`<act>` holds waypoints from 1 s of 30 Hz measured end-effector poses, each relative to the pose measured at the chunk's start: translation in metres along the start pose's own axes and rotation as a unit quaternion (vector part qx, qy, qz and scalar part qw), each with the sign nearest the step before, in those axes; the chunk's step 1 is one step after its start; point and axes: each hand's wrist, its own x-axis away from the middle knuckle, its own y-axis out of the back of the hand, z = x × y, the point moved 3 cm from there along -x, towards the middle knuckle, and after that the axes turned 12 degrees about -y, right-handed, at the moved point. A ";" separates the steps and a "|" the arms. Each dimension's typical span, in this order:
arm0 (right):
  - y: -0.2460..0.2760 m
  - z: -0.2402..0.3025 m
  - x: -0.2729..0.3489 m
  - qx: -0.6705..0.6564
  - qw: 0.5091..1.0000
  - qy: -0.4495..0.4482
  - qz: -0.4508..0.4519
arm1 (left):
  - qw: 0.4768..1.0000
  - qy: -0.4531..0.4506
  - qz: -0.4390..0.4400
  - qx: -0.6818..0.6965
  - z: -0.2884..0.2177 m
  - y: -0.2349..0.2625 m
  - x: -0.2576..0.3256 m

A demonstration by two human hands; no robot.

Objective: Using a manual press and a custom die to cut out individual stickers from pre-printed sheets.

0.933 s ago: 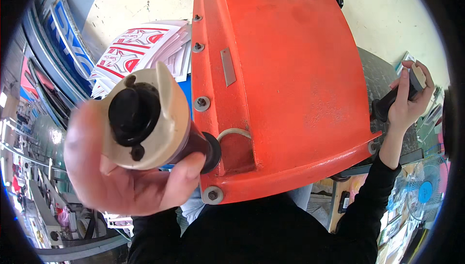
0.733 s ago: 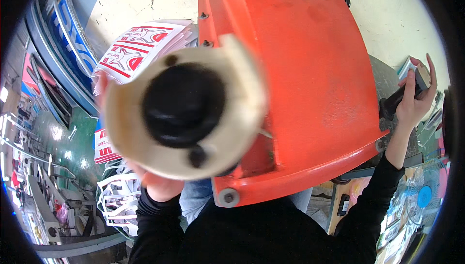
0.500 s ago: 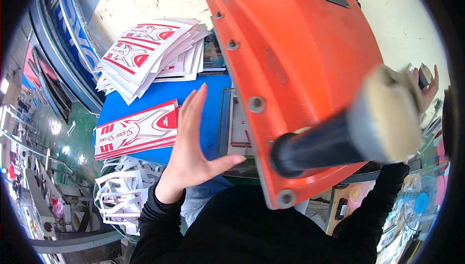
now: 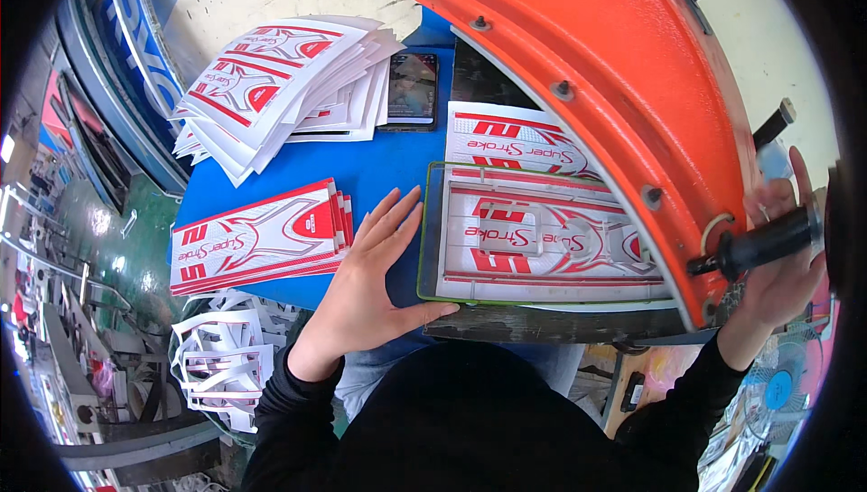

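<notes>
Head view, looking down: my left hand (image 4: 370, 280) lies flat with fingers spread and released on the blue worktop (image 4: 388, 167), its thumb touching the green-edged die frame (image 4: 432, 221). In that frame sits a printed red-and-white card sheet (image 4: 542, 239), glossy and flat. My right hand (image 4: 781, 257) is clenched around the black handle (image 4: 754, 243) of the orange cast press lid (image 4: 614, 85), which stands tilted open above the sheet. I judge the sheet loaded but not yet pressed. Left of my hand lies a neat stack of sheets (image 4: 262, 239); a fanned pile (image 4: 280, 85) sits farther back, and cut white offcuts (image 4: 221, 361) lie below the worktop edge.
</notes>
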 end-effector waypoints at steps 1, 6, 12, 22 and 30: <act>0.017 -0.004 -0.001 -0.034 0.998 -0.049 -0.004 | 1.000 0.000 0.000 0.002 0.000 0.000 0.000; 0.093 -0.030 -0.011 -0.081 0.983 -0.033 -0.164 | 1.000 -0.011 0.004 0.021 0.000 0.000 -0.002; 0.170 -0.053 -0.038 -0.026 0.946 -0.048 -0.319 | 0.999 -0.003 -0.015 0.051 0.003 0.001 0.001; 0.240 -0.084 -0.071 -0.019 0.914 -0.046 -0.404 | 0.997 0.002 -0.026 0.068 0.002 0.004 0.002; 0.195 -0.088 -0.037 0.305 0.830 -0.078 -0.461 | 0.988 0.020 -0.036 0.152 0.002 0.003 -0.001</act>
